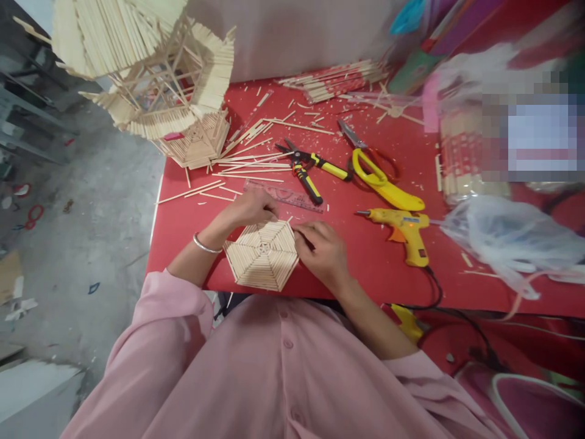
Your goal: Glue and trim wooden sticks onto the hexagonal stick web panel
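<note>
A flat hexagonal panel (262,256) made of thin wooden sticks lies at the near edge of the red table (356,256). My left hand (251,208) rests on its far left corner with fingers curled against the sticks. My right hand (321,249) pinches the panel's right edge, fingers closed on it. A silver bangle (204,245) sits on my left wrist.
A tall stick-built model (159,79) stands at the table's far left corner. Loose sticks (247,161), a ruler (286,196), black-and-yellow cutters (306,171), yellow scissors (379,180), a yellow glue gun (404,228) and a clear plastic bag (507,241) lie on the table.
</note>
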A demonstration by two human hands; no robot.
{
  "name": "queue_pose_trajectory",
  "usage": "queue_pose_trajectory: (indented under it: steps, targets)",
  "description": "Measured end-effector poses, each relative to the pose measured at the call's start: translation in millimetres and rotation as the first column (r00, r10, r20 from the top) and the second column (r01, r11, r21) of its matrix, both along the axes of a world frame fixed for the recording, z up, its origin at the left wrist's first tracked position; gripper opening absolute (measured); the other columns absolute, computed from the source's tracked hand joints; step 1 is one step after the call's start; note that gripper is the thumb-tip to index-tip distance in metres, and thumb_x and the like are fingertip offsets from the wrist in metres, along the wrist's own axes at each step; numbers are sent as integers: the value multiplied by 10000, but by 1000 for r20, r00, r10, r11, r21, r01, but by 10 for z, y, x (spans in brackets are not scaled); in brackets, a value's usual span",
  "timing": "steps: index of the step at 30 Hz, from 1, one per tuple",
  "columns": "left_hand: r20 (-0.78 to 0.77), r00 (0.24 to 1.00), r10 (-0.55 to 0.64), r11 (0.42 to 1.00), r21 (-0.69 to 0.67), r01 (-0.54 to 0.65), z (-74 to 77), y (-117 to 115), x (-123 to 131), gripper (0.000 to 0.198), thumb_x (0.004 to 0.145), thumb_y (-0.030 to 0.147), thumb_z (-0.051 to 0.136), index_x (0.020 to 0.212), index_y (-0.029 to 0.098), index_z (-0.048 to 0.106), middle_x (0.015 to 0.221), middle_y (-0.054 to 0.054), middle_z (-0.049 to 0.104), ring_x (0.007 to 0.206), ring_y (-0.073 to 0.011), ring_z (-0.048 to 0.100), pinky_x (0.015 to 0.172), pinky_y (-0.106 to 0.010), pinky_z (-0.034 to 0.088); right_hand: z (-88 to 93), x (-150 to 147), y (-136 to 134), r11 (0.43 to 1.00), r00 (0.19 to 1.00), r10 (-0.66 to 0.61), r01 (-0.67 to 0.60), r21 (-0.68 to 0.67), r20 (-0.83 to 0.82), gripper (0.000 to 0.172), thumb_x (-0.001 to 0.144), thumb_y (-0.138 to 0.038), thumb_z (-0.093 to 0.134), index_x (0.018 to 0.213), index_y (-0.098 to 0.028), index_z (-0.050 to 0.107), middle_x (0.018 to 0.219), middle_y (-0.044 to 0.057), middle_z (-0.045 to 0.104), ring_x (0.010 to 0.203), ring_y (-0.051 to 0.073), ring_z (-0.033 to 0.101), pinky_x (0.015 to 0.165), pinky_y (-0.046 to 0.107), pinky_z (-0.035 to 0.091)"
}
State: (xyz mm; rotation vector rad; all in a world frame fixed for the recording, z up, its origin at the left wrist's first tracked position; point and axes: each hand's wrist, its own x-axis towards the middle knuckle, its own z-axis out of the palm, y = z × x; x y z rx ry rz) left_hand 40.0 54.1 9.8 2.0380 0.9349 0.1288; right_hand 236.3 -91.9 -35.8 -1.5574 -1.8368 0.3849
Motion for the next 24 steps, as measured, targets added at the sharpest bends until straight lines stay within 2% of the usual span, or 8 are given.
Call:
queue_pose_trajectory:
  steps: [6,12,19,24]
  targets:
    - [-33,999,-32,999,2,32,-21,17,0,163,737,95,653,724,157,804,686,-30,754,659,-141,653,620,-242,419,-5,8,-10,999,1000,16,-17,32,8,319,1032,-290,507,1080,-200,809,974,129,777,933,274,698,854,424,561]
    - [-35,998,-49,999,-3,48,-47,104,8,101,722,168,730,744,183,827,689,-15,765,655,-144,659,606,-240,416,-18,6,-4,1000,999,3,-4,19,52,297,1023,-286,520,1086,-259,810,983,95,773,946,256,707,869,420,575]
    - [-40,998,-46,999,-22,45,-50,146,50,111,670,124,734,697,190,819,598,-4,720,595,-136,627,567,-237,403,-17,2,-5,1000,997,-5,2,30,78,309,1030,-283,512,1095,-248,812,980,97,778,947,255,715,852,412,579]
    - [-48,997,-57,998,-20,56,-60,156,88,117,668,118,723,687,192,812,607,2,721,613,-138,629,566,-239,396,-5,-12,3,1000,998,-12,10,17,60,306,1038,-324,523,1102,-246,812,999,99,780,965,254,720,877,412,577]
